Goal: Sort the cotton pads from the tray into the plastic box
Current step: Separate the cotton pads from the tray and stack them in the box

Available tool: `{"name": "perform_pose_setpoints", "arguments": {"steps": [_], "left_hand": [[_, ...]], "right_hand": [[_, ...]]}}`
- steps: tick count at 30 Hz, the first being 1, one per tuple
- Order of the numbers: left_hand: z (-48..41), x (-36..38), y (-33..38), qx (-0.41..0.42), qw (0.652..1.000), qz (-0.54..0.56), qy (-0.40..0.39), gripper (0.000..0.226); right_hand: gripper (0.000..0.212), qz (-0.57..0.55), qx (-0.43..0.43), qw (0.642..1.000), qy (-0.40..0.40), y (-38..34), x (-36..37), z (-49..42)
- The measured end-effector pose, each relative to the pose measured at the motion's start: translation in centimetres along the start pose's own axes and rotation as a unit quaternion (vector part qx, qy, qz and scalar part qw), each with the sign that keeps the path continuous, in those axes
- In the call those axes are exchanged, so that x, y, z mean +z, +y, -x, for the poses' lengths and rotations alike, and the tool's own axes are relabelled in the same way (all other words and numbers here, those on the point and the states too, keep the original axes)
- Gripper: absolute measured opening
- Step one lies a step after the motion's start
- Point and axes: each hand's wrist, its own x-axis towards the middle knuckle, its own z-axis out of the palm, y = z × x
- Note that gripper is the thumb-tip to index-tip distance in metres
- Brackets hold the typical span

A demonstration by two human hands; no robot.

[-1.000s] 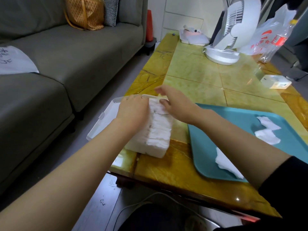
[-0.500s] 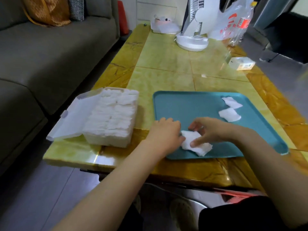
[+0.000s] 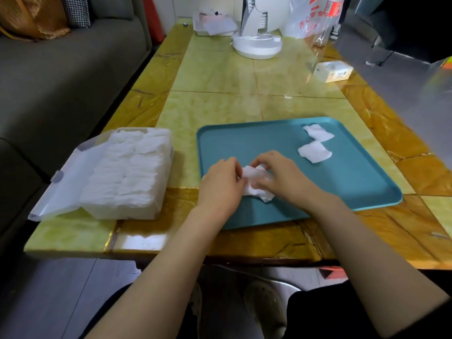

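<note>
A teal tray (image 3: pixel 354 187) lies on the table in front of me. Over its near left part my left hand (image 3: pixel 221 185) and my right hand (image 3: pixel 281 177) together hold a small bunch of white cotton pads (image 3: pixel 254 183), fingers curled round it from both sides. Two more cotton pads lie loose on the tray's far right: one (image 3: pixel 318 131) near the rim, one (image 3: pixel 314 151) just in front of it. Left of the tray stands the clear plastic box (image 3: pixel 127 209), its lid (image 3: pixel 66 182) flipped open to the left, packed with rows of white pads.
A grey sofa (image 3: pixel 61 77) runs along the left of the table. At the table's far end stand a white fan base (image 3: pixel 256 45), a plastic bag (image 3: pixel 308 18), a tissue pack (image 3: pixel 215 24) and a small white box (image 3: pixel 333 70).
My hands left the plastic box and went to the tray's near left, where they gathered the cotton pads. The camera view shifted right and down.
</note>
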Motion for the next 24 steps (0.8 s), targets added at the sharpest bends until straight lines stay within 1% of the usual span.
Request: {"name": "perform_pose_setpoints", "arguments": {"steps": [2, 5, 7, 8, 10, 11, 12, 13, 14, 16, 17, 19, 20, 21, 22, 24], "left_hand": [[-0.3, 0.0, -0.3, 0.019, 0.999, 0.017, 0.029, 0.010], [-0.9, -0.3, -0.4, 0.027, 0.994, 0.072, 0.072, 0.014], [-1.3, -0.7, 0.0, -0.009, 0.985, 0.150, 0.086, 0.016], [-1.4, -0.9, 0.3, -0.033, 0.975, 0.200, 0.087, 0.015], [-1.5, -1.2, 0.7, -0.082, 0.945, 0.311, 0.060, 0.011], [-1.4, -1.3, 0.9, -0.096, 0.934, 0.343, 0.039, 0.015], [-1.3, -1.4, 1.1, -0.098, 0.928, 0.360, 0.020, 0.017], [-1.2, -1.3, 1.2, -0.088, 0.927, 0.364, 0.013, 0.013], [-1.1, -1.3, 1.3, -0.077, 0.929, 0.363, 0.017, 0.005], [-1.1, -1.3, 1.2, -0.061, 0.935, 0.344, 0.053, 0.011], [-1.2, -1.2, 1.1, -0.059, 0.939, 0.331, 0.072, 0.012], [-1.3, -1.3, 0.9, -0.060, 0.944, 0.305, 0.109, 0.008], [-1.3, -1.4, 0.8, -0.061, 0.946, 0.292, 0.126, 0.013], [-1.4, -1.4, 0.5, -0.061, 0.950, 0.273, 0.138, 0.017], [-1.4, -1.4, 0.3, -0.060, 0.953, 0.256, 0.148, 0.019], [-1.4, -1.5, 0.1, -0.059, 0.957, 0.235, 0.160, 0.020]], "right_hand": [[0.026, 0.004, -0.024, 0.999, 0.021, -0.2, 0.1, -0.2], [0.015, 0.001, -0.054, 0.994, 0.096, -0.8, -0.3, -0.5], [0.007, -0.040, -0.040, 0.988, 0.141, -1.3, -0.8, -0.7], [0.005, -0.074, -0.020, 0.985, 0.154, -1.5, -0.9, -0.8], [0.003, -0.176, 0.034, 0.971, 0.158, -1.8, -1.1, -0.9], [0.004, -0.240, 0.061, 0.957, 0.148, -2.0, -1.2, -0.9], [0.008, -0.294, 0.084, 0.942, 0.135, -2.2, -1.2, -0.8], [0.010, -0.327, 0.098, 0.933, 0.118, -2.4, -1.1, -0.8], [0.011, -0.336, 0.104, 0.930, 0.103, -2.5, -1.1, -0.7], [0.011, -0.301, 0.092, 0.944, 0.095, -2.8, -0.8, -0.6], [0.011, -0.255, 0.077, 0.958, 0.107, -2.8, -0.7, -0.5], [0.007, -0.123, 0.060, 0.980, 0.142, -2.1, -0.6, -0.4], [0.008, -0.058, 0.066, 0.986, 0.143, -1.6, -0.6, -0.3], [0.016, -0.008, 0.081, 0.989, 0.125, -1.1, -0.6, -0.1], [0.027, 0.028, 0.098, 0.991, 0.090, -0.5, -0.5, 0.0], [0.047, 0.062, 0.122, 0.990, 0.011, 0.2, -0.2, 0.3]]}}
